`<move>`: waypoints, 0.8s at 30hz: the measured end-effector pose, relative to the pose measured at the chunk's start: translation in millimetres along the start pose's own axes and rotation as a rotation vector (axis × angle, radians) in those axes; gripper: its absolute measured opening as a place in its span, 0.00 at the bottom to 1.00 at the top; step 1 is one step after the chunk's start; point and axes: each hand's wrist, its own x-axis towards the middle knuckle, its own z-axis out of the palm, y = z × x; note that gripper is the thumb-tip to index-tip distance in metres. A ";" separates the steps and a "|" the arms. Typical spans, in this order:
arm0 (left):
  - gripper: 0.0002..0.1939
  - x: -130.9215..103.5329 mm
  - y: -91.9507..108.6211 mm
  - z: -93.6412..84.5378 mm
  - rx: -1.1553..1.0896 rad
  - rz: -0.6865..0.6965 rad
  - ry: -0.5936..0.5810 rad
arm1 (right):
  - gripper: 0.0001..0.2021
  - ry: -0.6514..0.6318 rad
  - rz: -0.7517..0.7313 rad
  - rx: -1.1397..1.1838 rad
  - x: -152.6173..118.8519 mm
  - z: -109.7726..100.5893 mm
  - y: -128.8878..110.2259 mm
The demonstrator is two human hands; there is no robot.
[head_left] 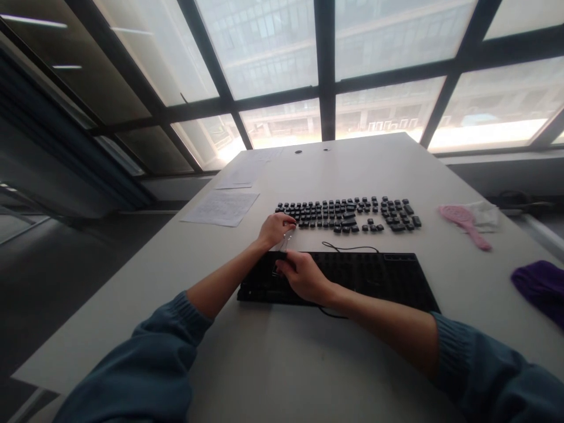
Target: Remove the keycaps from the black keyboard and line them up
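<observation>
A black keyboard [374, 276] lies across the table in front of me, its keys off over the part I can see. Beyond it, many loose black keycaps [326, 212] are laid out in keyboard-like rows. My left hand [275, 230] is closed, its fingertips pinched on a small dark keycap at the near left end of those rows. Over the keyboard's left part, my right hand [305, 276] is closed round a wire keycap puller [287, 241]. The puller's wires point up toward my left fingertips; its lower part is mostly hidden by my right hand.
A thin black cable [350, 247] loops behind the keyboard. Written paper sheets [222, 208] lie at the left. On the right are a pink hairbrush [465, 224], a white crumpled tissue [487, 216] and a purple cloth [540, 291]. Large windows stand behind the white table [282, 364].
</observation>
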 end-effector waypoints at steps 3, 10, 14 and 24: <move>0.09 0.5 -0.1 2.2 0.011 -0.014 0.000 | 0.08 0.001 -0.002 -0.008 -0.4 0.1 -0.6; 0.12 -5.7 5.5 -7.9 -0.034 -0.004 0.064 | 0.09 0.028 -0.038 -0.061 0.3 -0.6 -1.7; 0.12 -29.5 6.7 -35.2 -0.062 -0.002 0.169 | 0.08 0.080 -0.050 -0.074 -0.5 -0.7 -1.7; 0.13 -141.6 8.4 -60.4 -0.180 -0.010 0.070 | 0.05 -0.026 0.006 -0.135 0.1 7.2 -11.5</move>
